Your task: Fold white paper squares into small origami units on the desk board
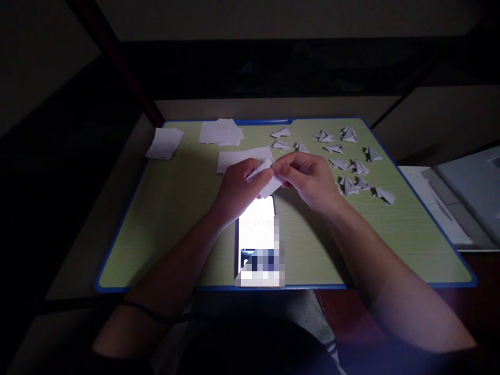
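Note:
Between my two hands is a small folded piece of white paper (269, 186), held above the middle of the table. My left hand (238, 188) grips its left side, thumb on top. At its upper right edge, my right hand (308, 176) pinches it between thumb and fingers. Just below the hands lies a lit phone (255, 234) with timer digits on its screen, partly blurred out. Behind my hands rests a flat white sheet (228, 161), partly covered by them. Several folded paper pieces (348, 134) are spread to the right of my right hand.
The green table (156, 224) has a blue rim. A paper stack (164, 143) sits at its far left corner, and more loose sheets (221, 132) lie at the back. Beyond the right edge are papers and a grey panel (469, 192). A dark cable (152, 313) crosses my left forearm.

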Tool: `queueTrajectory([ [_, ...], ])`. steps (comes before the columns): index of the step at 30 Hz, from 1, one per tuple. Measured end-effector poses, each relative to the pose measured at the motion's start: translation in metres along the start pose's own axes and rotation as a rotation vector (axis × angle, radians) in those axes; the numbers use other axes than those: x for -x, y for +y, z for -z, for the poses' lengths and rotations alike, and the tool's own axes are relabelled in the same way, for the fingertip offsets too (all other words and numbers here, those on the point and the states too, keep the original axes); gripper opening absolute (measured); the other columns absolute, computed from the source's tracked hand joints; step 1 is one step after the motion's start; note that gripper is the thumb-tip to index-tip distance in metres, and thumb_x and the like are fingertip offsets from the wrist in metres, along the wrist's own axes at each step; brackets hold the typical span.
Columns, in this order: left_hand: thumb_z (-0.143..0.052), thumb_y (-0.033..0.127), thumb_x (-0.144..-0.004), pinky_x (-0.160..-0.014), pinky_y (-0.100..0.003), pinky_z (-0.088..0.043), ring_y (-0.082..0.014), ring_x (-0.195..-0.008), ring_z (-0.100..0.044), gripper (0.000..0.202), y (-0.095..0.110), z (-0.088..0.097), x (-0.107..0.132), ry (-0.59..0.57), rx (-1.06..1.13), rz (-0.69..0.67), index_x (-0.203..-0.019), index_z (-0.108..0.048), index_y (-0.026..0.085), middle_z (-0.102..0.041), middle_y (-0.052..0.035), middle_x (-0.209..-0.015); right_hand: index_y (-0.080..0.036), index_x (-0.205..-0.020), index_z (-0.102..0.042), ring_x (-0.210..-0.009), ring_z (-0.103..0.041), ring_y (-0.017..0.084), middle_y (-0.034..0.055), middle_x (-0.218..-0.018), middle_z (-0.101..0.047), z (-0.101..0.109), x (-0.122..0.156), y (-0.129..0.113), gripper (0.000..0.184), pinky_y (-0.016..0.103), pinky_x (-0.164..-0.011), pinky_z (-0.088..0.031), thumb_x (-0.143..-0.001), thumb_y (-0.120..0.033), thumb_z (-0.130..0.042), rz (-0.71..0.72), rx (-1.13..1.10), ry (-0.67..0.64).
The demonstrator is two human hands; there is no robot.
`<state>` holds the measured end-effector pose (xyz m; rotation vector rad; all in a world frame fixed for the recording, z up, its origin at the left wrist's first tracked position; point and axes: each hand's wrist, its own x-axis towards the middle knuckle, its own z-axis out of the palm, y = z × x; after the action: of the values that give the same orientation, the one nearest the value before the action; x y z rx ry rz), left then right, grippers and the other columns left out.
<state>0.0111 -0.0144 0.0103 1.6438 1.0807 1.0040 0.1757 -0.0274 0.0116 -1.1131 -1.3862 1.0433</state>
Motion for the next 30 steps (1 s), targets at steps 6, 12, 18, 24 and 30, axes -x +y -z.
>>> queueTrajectory([
  [6,-0.058,0.023,-0.081,-0.045,-0.019,-0.044,-0.0103,-0.057,-0.057,0.009,0.003,0.0,0.002,0.009,-0.107,-0.058,-0.075,-0.061,0.017,-0.061,0.0007,-0.065,-0.018,-0.071,-0.067,-0.052,-0.044,0.01,-0.0029,-0.056,-0.054,-0.001,0.0,0.002,0.017,0.027,-0.051,-0.032,-0.079,-0.032,-0.071,0.035,0.055,0.029],
  [12,-0.057,0.024,-0.083,-0.042,-0.019,-0.043,-0.0101,-0.051,-0.057,0.012,0.008,0.0,0.002,-0.016,-0.095,0.004,-0.073,-0.06,0.017,-0.058,0.0014,-0.06,-0.019,-0.072,-0.063,-0.053,-0.044,0.011,-0.0024,-0.058,-0.054,-0.002,0.001,0.003,0.014,0.028,-0.051,-0.032,-0.083,-0.028,-0.065,0.073,0.092,0.051],
  [18,-0.058,0.024,-0.082,-0.042,-0.019,-0.043,-0.0103,-0.051,-0.058,0.013,0.008,0.0,0.002,0.01,-0.119,0.007,-0.071,-0.059,0.017,-0.058,0.0018,-0.059,-0.019,-0.075,-0.065,-0.055,-0.046,0.012,-0.0019,-0.061,-0.054,-0.001,0.002,0.004,0.014,0.028,-0.053,-0.033,-0.084,-0.029,-0.063,0.083,0.125,0.044],
  [24,-0.058,0.027,-0.081,-0.044,-0.022,-0.041,-0.0109,-0.051,-0.056,0.017,-0.001,0.001,0.0,0.047,-0.161,-0.054,-0.067,-0.057,0.019,-0.058,0.0014,-0.059,-0.018,-0.078,-0.07,-0.057,-0.047,0.012,-0.001,-0.063,-0.058,-0.001,0.002,0.002,0.01,0.028,-0.054,-0.034,-0.081,-0.024,-0.062,0.051,0.085,0.029],
  [30,-0.059,0.027,-0.08,-0.046,-0.024,-0.039,-0.0113,-0.052,-0.054,0.015,-0.002,0.001,0.0,0.064,-0.165,-0.061,-0.068,-0.059,0.019,-0.058,0.0014,-0.058,-0.016,-0.077,-0.071,-0.057,-0.048,0.012,-0.0003,-0.064,-0.061,-0.001,0.001,0.001,0.01,0.029,-0.054,-0.033,-0.076,-0.021,-0.063,0.041,0.093,0.034],
])
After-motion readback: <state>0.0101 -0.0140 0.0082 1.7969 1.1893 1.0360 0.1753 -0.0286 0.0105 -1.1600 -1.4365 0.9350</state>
